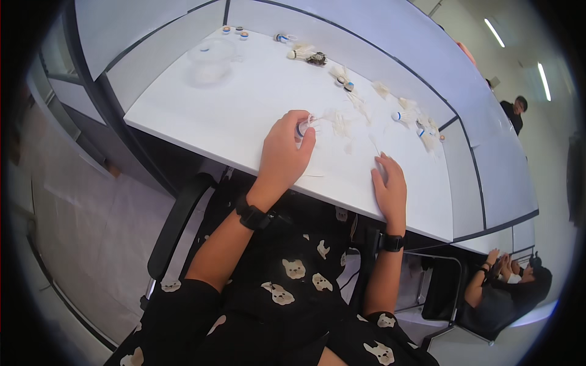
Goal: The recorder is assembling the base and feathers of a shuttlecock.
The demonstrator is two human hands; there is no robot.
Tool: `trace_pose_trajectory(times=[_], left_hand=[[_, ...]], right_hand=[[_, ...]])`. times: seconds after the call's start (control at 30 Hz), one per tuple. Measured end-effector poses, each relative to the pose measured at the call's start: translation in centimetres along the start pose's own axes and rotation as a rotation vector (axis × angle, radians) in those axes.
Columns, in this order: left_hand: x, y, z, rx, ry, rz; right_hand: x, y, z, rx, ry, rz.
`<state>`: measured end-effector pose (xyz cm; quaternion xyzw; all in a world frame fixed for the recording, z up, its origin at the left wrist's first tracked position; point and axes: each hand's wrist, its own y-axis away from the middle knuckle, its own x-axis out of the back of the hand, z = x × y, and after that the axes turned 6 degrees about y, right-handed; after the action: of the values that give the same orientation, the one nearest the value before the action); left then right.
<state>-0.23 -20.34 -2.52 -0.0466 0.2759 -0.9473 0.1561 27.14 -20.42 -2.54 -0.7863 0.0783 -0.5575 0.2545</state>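
Left hand [285, 146] grips a shuttlecock [303, 126] above the white table [244, 116]; right hand [389, 186] lies flat, holding nothing, beside loose feathers [342, 125]. A clear plastic container [210, 61] sits far off, contents unclear

Shuttlecock [303, 127] sits just above centre of the frame, pinched in your left hand [284, 152] over the white desk: white feathers, partly stripped and ragged, fanning toward the right; rounded cork base with a blue band showing between your fingers. It is tilted, nearly on its side, base toward your palm, feathers pointing right. Loose white feathers [340, 125] lie just right of it, on the desk surface, scattered and overlapping. One thin feather [374, 144] lies apart, lower right of that pile, just above your right hand [390, 188], which rests flat, fingers extended, near the desk's front edge.
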Motion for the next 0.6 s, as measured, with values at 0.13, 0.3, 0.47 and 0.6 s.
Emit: trace_pose_trajectory(times=[0.13,0.3,0.47,0.6], left_hand=[[0.03,0.01,0.29,0.058,-0.008,-0.018],[-0.1,-0.19,-0.18,-0.002,-0.007,0.005],[-0.09,-0.35,-0.24,0.021,-0.071,-0.025],[-0.28,-0.38,0.1,0.067,-0.07,-0.046]], right_hand=[[-0.08,0.1,0.06,0.01,0.016,0.011],[-0.2,-0.04,0.32,0.033,0.007,0.033],[-0.28,-0.18,0.25,0.004,-0.006,0.033],[-0.26,-0.04,0.19,-0.001,-0.018,0.045]])
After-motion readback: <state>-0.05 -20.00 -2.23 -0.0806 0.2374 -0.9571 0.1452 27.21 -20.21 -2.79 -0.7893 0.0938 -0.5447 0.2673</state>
